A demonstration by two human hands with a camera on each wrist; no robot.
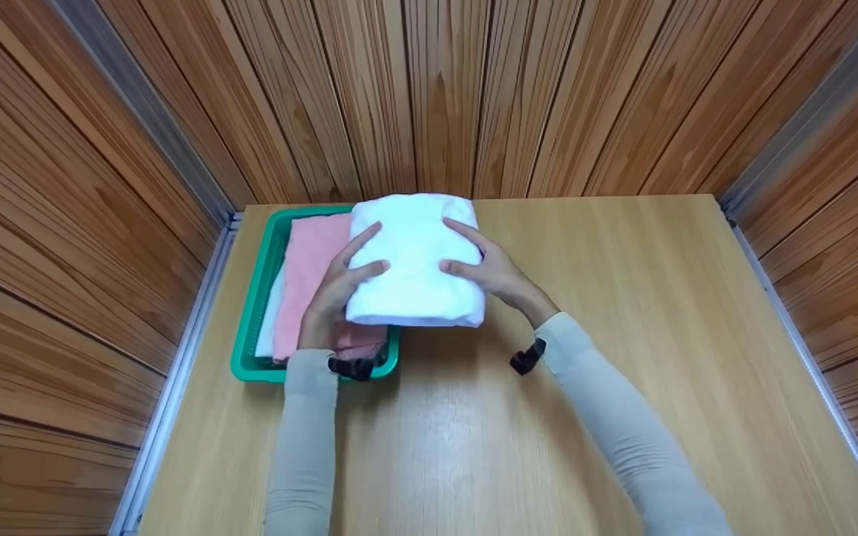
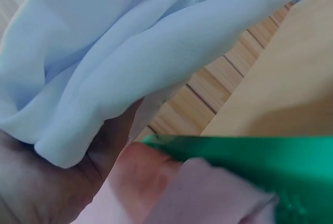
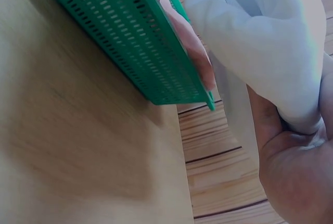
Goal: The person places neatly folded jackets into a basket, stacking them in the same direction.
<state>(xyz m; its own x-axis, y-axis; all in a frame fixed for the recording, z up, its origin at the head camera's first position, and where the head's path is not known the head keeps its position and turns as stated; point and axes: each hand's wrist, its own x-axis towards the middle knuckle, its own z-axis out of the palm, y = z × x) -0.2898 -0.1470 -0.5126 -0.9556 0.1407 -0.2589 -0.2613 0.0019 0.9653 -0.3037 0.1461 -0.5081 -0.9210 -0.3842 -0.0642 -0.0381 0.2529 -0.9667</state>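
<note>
A folded white cloth (image 1: 415,260), thick like a towel, is held up between both hands, above the table and over the right side of a green basket (image 1: 254,313). My left hand (image 1: 336,290) grips its left edge, thumb on top and other fingers partly hidden. On the opposite edge my right hand (image 1: 500,272) holds it the same way. Loose folds of the white cloth (image 2: 156,52) show from below in the left wrist view. Inside the basket lies a folded pink cloth (image 1: 313,260), with a white cloth (image 1: 271,316) beneath it at the left.
The basket, with perforated sides (image 3: 114,31), stands at the back left of the wooden table (image 1: 623,335). Wood-plank walls (image 1: 436,97) enclose the table at the back and both sides. Metal rails (image 1: 176,417) run along the side walls.
</note>
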